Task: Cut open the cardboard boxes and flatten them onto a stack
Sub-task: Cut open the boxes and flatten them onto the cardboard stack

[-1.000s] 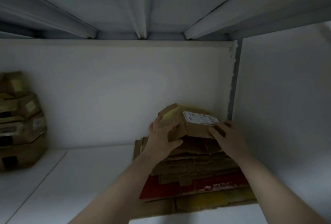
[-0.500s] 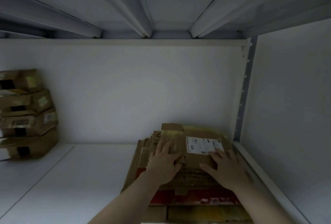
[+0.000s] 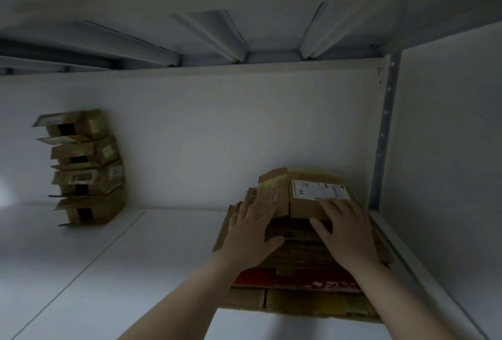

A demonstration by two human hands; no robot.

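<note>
Cardboard lifted a second ago now lies collapsed: our left hand (image 3: 248, 233) and right hand (image 3: 347, 233), fingers spread, press the labelled box (image 3: 274, 195) onto the stack (image 3: 298, 247) beneath them. Uncut boxes (image 3: 87, 168) wait well beyond our left hand.

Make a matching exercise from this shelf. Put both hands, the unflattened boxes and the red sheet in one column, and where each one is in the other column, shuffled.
1. left hand
2. right hand
3. unflattened boxes
4. red sheet

A. low in the flattened stack, under brown layers
B. fingertips at the white label
C. piled by the back wall, far left
D. flat on the unlabelled left end of the top box

Pairs: 1-D, 2-B, 3-C, 4-A
</note>
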